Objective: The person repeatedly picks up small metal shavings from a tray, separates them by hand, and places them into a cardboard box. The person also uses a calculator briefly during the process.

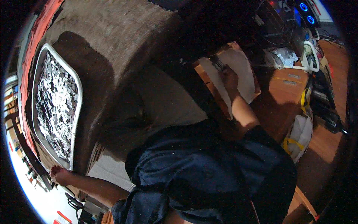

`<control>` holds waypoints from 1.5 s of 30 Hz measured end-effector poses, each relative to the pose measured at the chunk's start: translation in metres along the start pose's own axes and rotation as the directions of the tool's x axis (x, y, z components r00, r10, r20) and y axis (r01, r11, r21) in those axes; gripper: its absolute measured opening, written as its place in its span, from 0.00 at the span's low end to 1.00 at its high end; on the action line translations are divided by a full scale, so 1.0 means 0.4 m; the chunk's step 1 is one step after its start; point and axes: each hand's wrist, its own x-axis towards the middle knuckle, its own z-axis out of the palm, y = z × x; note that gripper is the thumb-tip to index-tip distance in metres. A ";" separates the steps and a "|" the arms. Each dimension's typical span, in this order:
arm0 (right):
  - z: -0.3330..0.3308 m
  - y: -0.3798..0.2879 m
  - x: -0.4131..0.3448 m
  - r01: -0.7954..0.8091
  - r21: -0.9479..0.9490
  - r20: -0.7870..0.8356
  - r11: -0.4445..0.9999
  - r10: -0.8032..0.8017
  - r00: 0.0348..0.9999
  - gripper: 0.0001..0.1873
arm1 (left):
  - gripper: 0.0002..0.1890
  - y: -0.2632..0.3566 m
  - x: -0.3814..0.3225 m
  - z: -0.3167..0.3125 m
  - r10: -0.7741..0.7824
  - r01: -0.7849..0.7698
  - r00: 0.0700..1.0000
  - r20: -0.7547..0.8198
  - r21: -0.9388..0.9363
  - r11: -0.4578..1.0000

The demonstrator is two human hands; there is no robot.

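A white-rimmed tray [80, 92] lies on a brown cloth at the left, full of many small, shiny, strip-like pieces [57, 103]. Close by the tray's lower corner is my left hand [60, 175], its fingers curled; whether they grip anything cannot be made out. My right hand [230, 79] is over an open cardboard box [214, 86] with a pale inside, at the upper right. Its fingers close on a small bunch of dark, thin pieces [217, 63], whose exact kind is unclear in the shadow.
Brown cloth [112, 30] covers the surface beside the tray. To the right stand a wooden drawer unit [288, 88], a white tubular frame [314, 56] with plastic bags, a bag with yellow handles [300, 131] and electronic equipment with blue lights [303, 14]. Deep shadow hides the middle.
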 end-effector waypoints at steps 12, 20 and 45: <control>-0.039 -0.062 -0.047 -0.006 0.111 -0.091 0.994 0.016 0.996 0.36 | 0.06 0.094 -0.136 0.111 0.284 -0.179 0.957 -0.057 0.655 0.734; -0.071 -0.141 -0.105 0.053 0.253 -0.089 0.966 -0.031 0.996 0.26 | 0.10 0.168 -0.222 0.222 0.114 -0.093 0.955 -0.273 0.088 0.992; -0.230 -0.624 -0.095 0.564 0.345 -0.472 0.751 -0.380 0.795 0.14 | 0.14 0.263 -0.284 0.334 -0.118 -0.051 0.921 -0.370 -0.416 0.908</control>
